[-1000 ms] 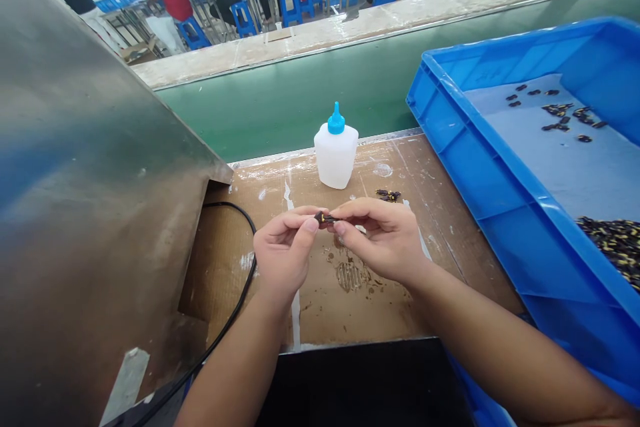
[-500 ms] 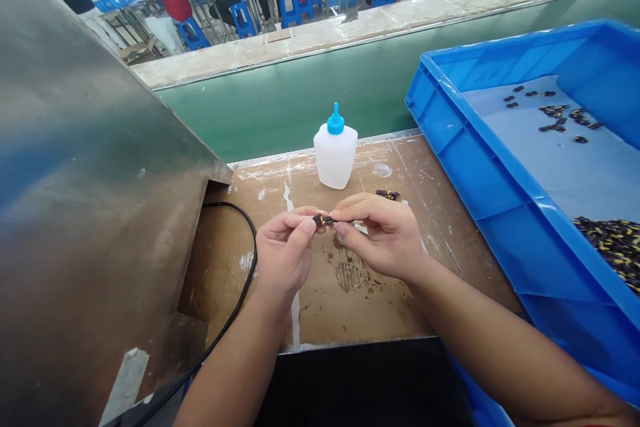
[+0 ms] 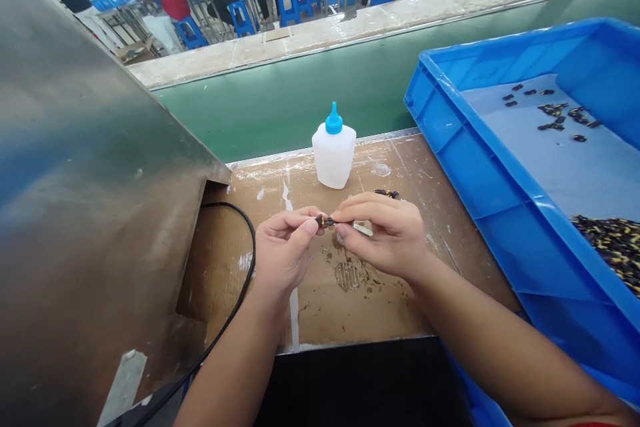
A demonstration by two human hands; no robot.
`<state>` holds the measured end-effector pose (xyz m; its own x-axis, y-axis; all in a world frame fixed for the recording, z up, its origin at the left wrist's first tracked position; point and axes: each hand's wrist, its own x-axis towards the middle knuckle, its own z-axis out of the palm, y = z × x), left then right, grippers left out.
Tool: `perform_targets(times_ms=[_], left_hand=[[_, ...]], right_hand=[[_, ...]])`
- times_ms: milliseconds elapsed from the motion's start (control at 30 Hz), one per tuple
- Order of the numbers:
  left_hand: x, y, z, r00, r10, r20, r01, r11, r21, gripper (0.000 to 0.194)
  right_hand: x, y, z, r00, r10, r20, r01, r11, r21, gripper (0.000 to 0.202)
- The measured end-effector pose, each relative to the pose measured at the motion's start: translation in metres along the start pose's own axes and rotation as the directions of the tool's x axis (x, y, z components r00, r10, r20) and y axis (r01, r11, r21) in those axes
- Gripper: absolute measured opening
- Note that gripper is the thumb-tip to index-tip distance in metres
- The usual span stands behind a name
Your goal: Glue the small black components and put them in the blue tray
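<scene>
Between my two hands is a small black-and-yellow part (image 3: 326, 221), held level above the cardboard-covered bench (image 3: 370, 320). My left hand (image 3: 285, 240) pinches its left end between thumb and fingers. At the other end, the thumb and fingertips of my right hand (image 3: 387, 230) close on it; their tips hide that end. A few similar dark and yellow parts (image 3: 387, 193) lie just behind my right hand. A white squeeze bottle (image 3: 334, 157) with a blue nozzle cap stands upright beyond my hands.
On the right a blue crate (image 3: 480, 167) holds scattered and heaped black-and-yellow parts (image 3: 610, 247). A metal housing (image 3: 100, 180) rises at left, with a black cable (image 3: 253, 260) beside it. Behind the bench runs a green conveyor belt (image 3: 280, 103); people sit farther back.
The black-and-yellow part has turned slightly in my fingers, and my right index finger and thumb have shifted a little. The rest looks the same apart from a slight camera shift.
</scene>
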<state>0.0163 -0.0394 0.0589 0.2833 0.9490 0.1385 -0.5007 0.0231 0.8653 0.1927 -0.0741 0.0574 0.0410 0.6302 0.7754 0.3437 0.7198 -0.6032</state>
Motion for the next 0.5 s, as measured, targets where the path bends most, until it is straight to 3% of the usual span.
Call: perform_targets(times_ms=[200, 367, 500], left_hand=[[0.0032, 0.0051, -0.0018, 0.99, -0.132, 0.049, 0.134, 0.991, -0.029, 0.014], [0.0041, 0.0057, -0.0019, 0.973, -0.227, 0.042, 0.23, 0.97, -0.078, 0.019], [0.0052, 0.0043, -0.0019, 0.961, -0.275, -0.003, 0.274, 0.957, -0.092, 0.022]], right_hand=[[0.0014, -0.0019, -0.0039, 0.985, 0.155, 0.077, -0.163, 0.98, 0.111, 0.014], [0.0021, -0.0043, -0.0021, 0.927, 0.357, 0.114, -0.374, 0.897, 0.234, 0.007], [0.0013, -0.0038, -0.0002, 0.889, 0.438, 0.131, -0.457, 0.84, 0.294, 0.006]])
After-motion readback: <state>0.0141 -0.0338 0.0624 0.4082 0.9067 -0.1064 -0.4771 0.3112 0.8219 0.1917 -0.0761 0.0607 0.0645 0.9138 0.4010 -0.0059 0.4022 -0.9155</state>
